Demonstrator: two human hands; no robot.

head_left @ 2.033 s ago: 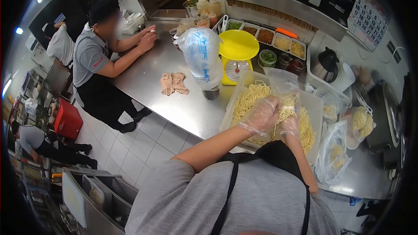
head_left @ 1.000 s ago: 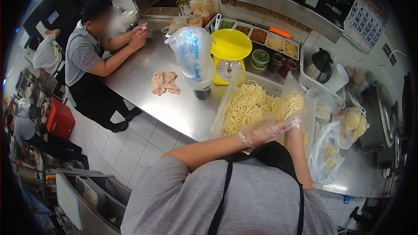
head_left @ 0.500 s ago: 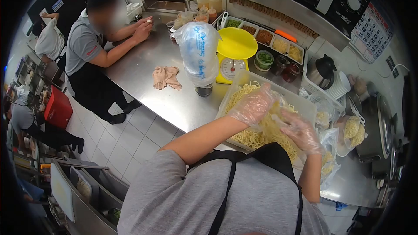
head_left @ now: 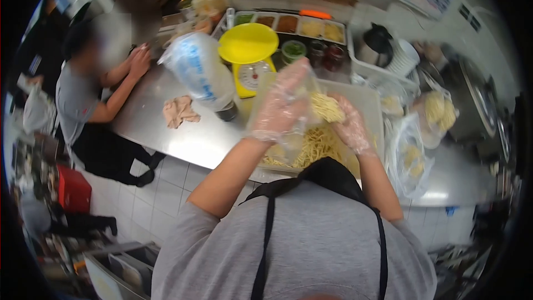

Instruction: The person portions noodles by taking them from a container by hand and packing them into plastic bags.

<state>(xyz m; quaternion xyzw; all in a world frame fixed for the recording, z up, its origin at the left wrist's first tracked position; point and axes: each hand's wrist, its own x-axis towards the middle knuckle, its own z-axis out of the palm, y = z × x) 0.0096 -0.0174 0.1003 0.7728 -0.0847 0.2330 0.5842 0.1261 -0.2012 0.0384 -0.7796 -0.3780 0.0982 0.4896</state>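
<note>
Clear-gloved fingers curl round a pale noodle clump (head_left: pixel 327 108) in the right hand (head_left: pixel 352 128), while the left hand (head_left: pixel 283 105) stands raised with fingers straight and close together, any pinch on the filmy plastic there impossible to tell. It's a lifted portion, over loose noodles (head_left: pixel 319 147) in the tub (head_left: pixel 363 91), and moving it looks to call for support beneath those slippery strands.
</note>
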